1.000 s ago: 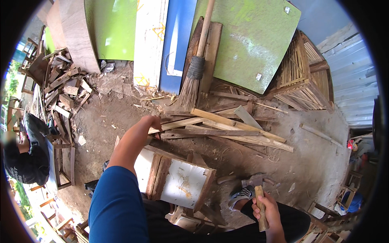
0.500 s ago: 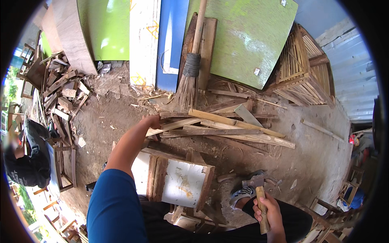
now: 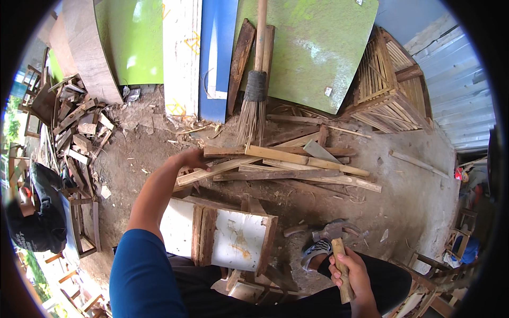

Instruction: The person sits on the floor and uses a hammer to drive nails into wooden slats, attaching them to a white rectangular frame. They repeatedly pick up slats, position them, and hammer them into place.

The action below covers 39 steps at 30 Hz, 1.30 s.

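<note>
My left hand [image 3: 186, 159] reaches forward to the near end of a pile of wooden slats [image 3: 286, 165] on the dirt floor and grips the end of one long slat [image 3: 212, 172]. My right hand [image 3: 351, 270] is low at the right, closed round the wooden handle of a hammer [image 3: 335, 238] whose metal head points away from me. In front of my knees stands a small wooden frame with a white panel [image 3: 228, 239]. My shoe [image 3: 316, 250] shows beside the hammer head.
A straw broom [image 3: 255, 100] leans against green, white and blue boards [image 3: 212, 53] at the back. A slatted wooden crate [image 3: 389, 90] stands at the right. Scrap wood [image 3: 74, 124] is heaped at the left, where another person [image 3: 32, 222] crouches.
My left hand has stayed on the end of the slat while my head tipped a little, shifting the view. The right hand keeps the hammer in about the same place.
</note>
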Tool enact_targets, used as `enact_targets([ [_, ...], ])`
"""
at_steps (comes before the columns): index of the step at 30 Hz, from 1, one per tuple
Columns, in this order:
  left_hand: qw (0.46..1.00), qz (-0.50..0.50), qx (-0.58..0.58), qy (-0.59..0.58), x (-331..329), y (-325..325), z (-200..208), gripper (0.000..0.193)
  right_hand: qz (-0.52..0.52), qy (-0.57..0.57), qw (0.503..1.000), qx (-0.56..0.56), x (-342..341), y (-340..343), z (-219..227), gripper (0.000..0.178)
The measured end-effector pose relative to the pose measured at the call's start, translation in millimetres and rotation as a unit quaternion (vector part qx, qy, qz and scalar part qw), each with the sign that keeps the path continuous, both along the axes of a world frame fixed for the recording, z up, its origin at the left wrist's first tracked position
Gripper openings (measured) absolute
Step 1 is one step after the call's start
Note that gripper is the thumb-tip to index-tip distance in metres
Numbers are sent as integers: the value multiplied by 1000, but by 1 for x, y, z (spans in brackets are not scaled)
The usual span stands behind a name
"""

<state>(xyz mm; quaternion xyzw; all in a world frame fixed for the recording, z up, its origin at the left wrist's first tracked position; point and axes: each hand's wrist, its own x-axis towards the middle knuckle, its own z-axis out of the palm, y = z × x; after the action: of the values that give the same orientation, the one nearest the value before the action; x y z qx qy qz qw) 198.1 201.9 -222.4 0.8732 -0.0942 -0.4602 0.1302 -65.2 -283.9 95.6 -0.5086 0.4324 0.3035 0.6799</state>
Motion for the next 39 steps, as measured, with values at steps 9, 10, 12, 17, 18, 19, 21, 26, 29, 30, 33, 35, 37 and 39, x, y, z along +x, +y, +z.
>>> enact_targets([
  [9,977,-12,112,-182,6,-7,12,55,2,9,1000,-7,-5,5,0,28],
  [10,971,-1,114,-211,7,-8,12,56,-2,9,1000,-9,-5,4,-1,28],
  [12,938,-6,130,-321,7,-12,19,42,-12,12,1000,-10,-7,3,-2,26],
  [17,973,35,108,-200,30,-58,41,34,-7,7,1000,-25,-7,1,-4,27],
  [18,983,35,73,-163,25,-70,40,46,-14,11,1000,-20,-7,1,-3,27],
  [19,988,-10,76,-131,21,-85,36,49,-20,8,1000,-12,-6,0,-3,26],
  [21,985,-141,4,-104,4,-100,25,45,-23,6,1000,-4,-6,0,-2,26],
  [26,967,-247,23,-59,-29,-107,-18,44,-25,6,1000,-3,-5,0,1,28],
  [29,972,-229,57,10,-38,-98,-36,52,-23,1,1000,-4,-3,2,3,30],
  [30,981,-185,49,7,-42,-96,-41,57,-25,9,1000,-8,-3,2,3,30],
  [33,980,-184,71,39,-49,-95,-54,58,-34,3,999,-7,-1,2,1,30],
  [35,980,-175,59,68,-51,-98,-63,59,-19,10,1000,-17,-1,3,0,40],
  [37,978,-181,69,72,-51,-99,-71,59,-15,11,1000,-19,0,2,0,40],
  [39,976,-170,57,127,-50,-98,-78,60,-18,10,1000,-18,0,2,1,40],
])
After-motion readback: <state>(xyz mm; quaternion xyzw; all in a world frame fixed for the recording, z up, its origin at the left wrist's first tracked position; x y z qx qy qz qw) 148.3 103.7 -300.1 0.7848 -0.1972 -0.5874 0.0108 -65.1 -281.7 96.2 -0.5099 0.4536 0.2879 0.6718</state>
